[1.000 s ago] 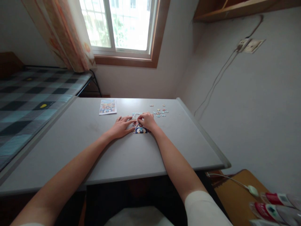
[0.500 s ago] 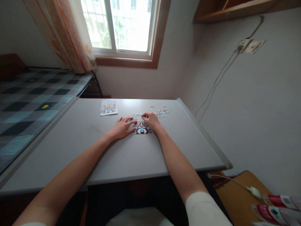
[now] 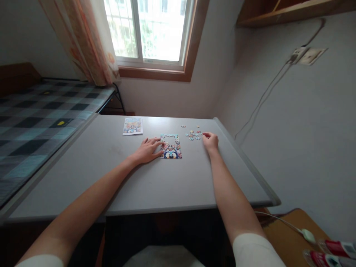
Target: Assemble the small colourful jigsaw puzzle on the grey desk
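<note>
A small colourful jigsaw puzzle [image 3: 171, 147] lies partly assembled in the middle of the grey table [image 3: 155, 185], with a gap near its top. My left hand [image 3: 148, 150] rests flat on the table with fingers spread, its fingertips touching the puzzle's left edge. My right hand [image 3: 210, 141] is off to the right, fingers curled at the edge of a scatter of loose puzzle pieces [image 3: 193, 134]. Whether it holds a piece is too small to tell.
A printed reference picture [image 3: 132, 126] lies at the table's far left. A bed with a checked blanket [image 3: 36, 122] adjoins the left side. A wooden stool [image 3: 289, 233] with a cable stands at lower right, below a wall socket [image 3: 307, 55].
My right hand left the puzzle's top and moved right to the loose pieces. The left hand stayed at the puzzle's left edge. The camera view shifted slightly.
</note>
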